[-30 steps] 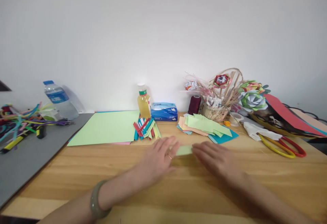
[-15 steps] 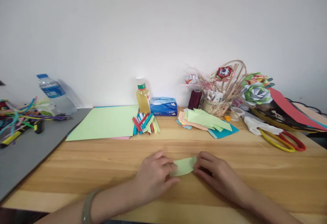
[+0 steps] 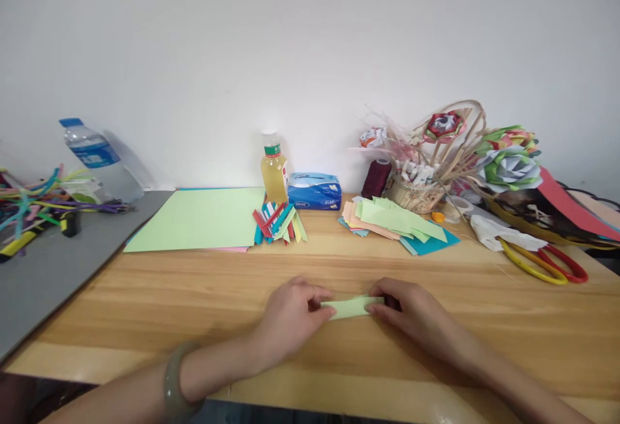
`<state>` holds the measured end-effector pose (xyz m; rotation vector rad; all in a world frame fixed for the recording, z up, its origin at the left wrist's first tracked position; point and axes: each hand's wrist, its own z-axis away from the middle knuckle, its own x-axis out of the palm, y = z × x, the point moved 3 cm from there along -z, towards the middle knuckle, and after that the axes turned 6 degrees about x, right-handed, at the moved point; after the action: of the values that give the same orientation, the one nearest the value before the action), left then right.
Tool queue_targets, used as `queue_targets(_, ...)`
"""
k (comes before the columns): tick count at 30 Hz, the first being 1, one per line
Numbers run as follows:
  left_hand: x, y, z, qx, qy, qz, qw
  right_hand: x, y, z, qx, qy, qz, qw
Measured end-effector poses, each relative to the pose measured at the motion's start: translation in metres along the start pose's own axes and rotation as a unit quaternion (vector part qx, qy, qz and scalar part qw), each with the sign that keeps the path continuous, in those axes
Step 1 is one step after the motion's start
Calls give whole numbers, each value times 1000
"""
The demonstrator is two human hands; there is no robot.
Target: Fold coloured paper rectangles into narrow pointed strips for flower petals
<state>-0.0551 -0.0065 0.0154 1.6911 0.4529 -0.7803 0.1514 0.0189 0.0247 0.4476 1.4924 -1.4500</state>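
A narrow light green paper strip (image 3: 351,308) stretches between my two hands, low over the wooden table (image 3: 194,295). My left hand (image 3: 295,311) pinches its left end, thumb in front and fingers behind. At the other end, my right hand (image 3: 404,304) grips the strip between thumb and fingers. The strip looks folded lengthwise, with a thin edge of paper showing behind its upper side. My fingertips hide both of its ends. A bangle (image 3: 178,379) circles my left wrist.
Behind my hands lie folded coloured paper strips (image 3: 278,222), a pile of cut paper pieces (image 3: 392,217) and large green sheets (image 3: 198,217). A juice bottle (image 3: 274,175), tissue pack (image 3: 314,190), thread spool (image 3: 376,179) and paper flowers (image 3: 508,169) stand farther back. Scissors (image 3: 542,262) lie right.
The green paper strip now looks narrower, folded over lengthwise. My left thumb has moved up onto its front, and both hands pinch its ends. The camera view has shifted slightly.
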Motion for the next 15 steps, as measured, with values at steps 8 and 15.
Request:
queue_targets(8, -4, 14, 4, 49, -17, -15, 999, -2, 2, 4, 13, -16, -38, 999)
queue_targets(15, 0, 8, 3, -5, -25, -44, 999, 1, 5, -1, 14, -10, -32, 999)
